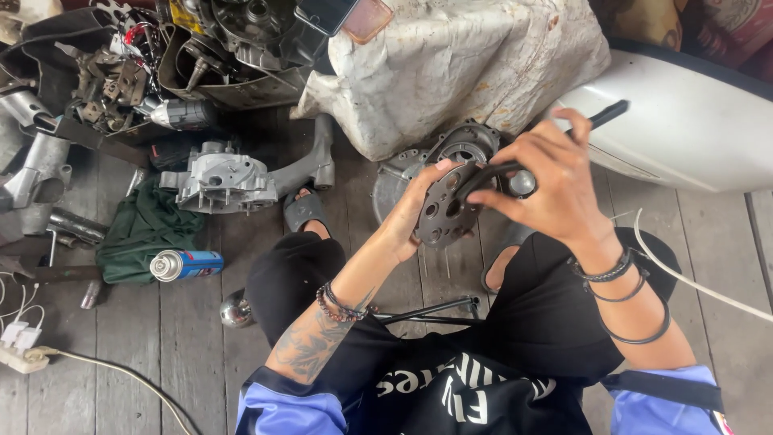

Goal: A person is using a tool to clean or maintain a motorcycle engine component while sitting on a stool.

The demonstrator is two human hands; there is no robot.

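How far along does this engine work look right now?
Done: the engine is stripped; a bare silver crankcase half lies on the plank floor, beside a spray can. In hand: the left hand holds a round perforated metal plate, while the right hand works a black tool against it. Left: loose parts piled at top left remain unassembled.

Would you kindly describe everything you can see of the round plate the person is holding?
The plate is a dark grey metal disc, dull and greasy-looking, pierced by several round holes of differing sizes. It is held up above the knees, tilted on edge with its face toward the camera. The left hand cups its left rim; the right hand presses a black-handled tool against its upper right. Its far side is hidden.
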